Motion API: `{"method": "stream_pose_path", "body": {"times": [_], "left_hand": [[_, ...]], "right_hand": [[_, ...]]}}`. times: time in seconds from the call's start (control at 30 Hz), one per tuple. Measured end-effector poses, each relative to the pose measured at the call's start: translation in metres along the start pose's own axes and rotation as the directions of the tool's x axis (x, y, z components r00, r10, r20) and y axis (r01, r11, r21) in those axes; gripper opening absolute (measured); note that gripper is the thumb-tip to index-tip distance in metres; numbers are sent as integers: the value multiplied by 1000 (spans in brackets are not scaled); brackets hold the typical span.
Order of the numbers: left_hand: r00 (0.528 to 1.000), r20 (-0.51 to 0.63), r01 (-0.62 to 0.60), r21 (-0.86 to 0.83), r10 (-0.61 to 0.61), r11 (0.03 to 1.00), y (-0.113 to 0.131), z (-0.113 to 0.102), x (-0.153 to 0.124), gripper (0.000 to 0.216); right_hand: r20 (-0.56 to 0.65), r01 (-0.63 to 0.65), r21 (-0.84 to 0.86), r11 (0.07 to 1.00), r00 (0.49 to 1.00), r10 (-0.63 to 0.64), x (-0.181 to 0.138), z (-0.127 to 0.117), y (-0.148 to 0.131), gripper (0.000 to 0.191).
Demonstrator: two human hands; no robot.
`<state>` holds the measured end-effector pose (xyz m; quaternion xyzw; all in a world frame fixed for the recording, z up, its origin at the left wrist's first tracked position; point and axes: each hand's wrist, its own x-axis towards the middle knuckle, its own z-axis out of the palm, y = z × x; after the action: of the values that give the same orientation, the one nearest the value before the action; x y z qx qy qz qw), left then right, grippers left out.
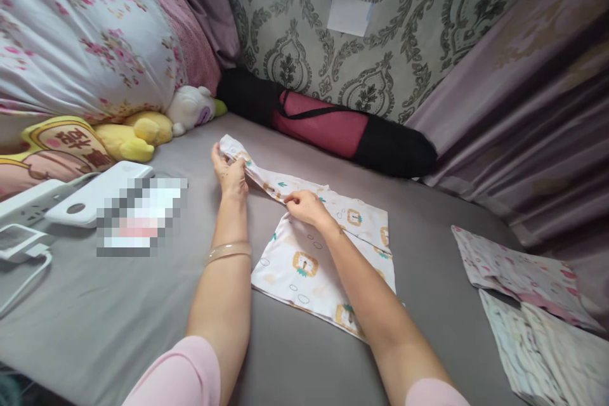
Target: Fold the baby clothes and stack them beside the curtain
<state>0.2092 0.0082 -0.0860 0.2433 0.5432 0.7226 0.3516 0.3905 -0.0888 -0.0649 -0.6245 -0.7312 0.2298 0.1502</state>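
A small white shirt (pixel 314 260) printed with orange lion faces and green leaves lies spread on the grey bed sheet. My left hand (pixel 231 171) grips the end of its long sleeve, which is lifted toward the upper left. At the base of that sleeve, my right hand (pixel 306 206) pinches the fabric with closed fingers. My right forearm crosses over the shirt's body and covers part of it.
Two folded printed garments, one pinkish (pixel 523 266) and one pale (pixel 537 349), lie at the right. A black-and-red long bag (pixel 323 124) rests along the wall. Leftward are a white power bank (pixel 102 193), a power strip (pixel 33 200), a blurred-out item and plush toys (pixel 136 133).
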Motion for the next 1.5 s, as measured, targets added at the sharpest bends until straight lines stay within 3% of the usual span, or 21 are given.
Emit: {"method": "stream_pose_path", "body": {"times": [0.1,0.2,0.3,0.5,0.6,0.73,0.87,0.97,1.07,1.17,1.27,1.37,1.43,1.5], "left_hand": [[997,-13,77,-149,-80,986,4,0,-5,82],[981,1,189,-256,-196,948,6,0,-5,42],[977,44,209,-349,-207,913,8,1,-2,18],[993,-16,97,-404,-113,910,18,8,3,16],[988,154,84,-422,-20,903,31,15,-7,10],[892,436,96,-441,120,892,52,30,-37,15],[834,532,123,-439,147,890,63,47,-69,14],[826,547,129,-423,139,897,64,53,-82,17],[820,558,132,-407,132,904,63,57,-90,20],[765,627,160,-405,146,900,59,64,-104,23],[679,715,187,-389,167,902,52,74,-130,26],[552,817,196,-322,167,926,45,80,-159,31],[450,888,174,-192,95,966,42,79,-169,34],[419,908,118,-42,-12,992,42,74,-165,37]], "right_hand": [[-102,-26,25,999,994,29,13,-7,9,38],[-226,-66,-109,992,973,40,24,-8,17,43],[-145,6,-218,976,989,-38,28,-1,20,42],[-70,-25,-235,972,998,9,24,19,18,59],[-69,-33,-224,974,997,18,23,25,19,70],[-98,-35,-217,976,995,14,26,27,19,73],[-84,-20,-58,998,996,15,26,13,23,68],[-235,-27,160,987,970,65,17,-5,30,54],[-283,-82,520,850,922,263,-3,-24,42,42],[-107,-136,840,525,907,406,-29,-40,56,31],[33,-162,948,274,905,424,-54,-55,70,33],[72,-168,964,206,911,407,-73,-67,86,54],[60,-155,967,203,910,410,-83,-72,97,71],[43,-143,968,208,905,422,-89,-73,109,83]]}}
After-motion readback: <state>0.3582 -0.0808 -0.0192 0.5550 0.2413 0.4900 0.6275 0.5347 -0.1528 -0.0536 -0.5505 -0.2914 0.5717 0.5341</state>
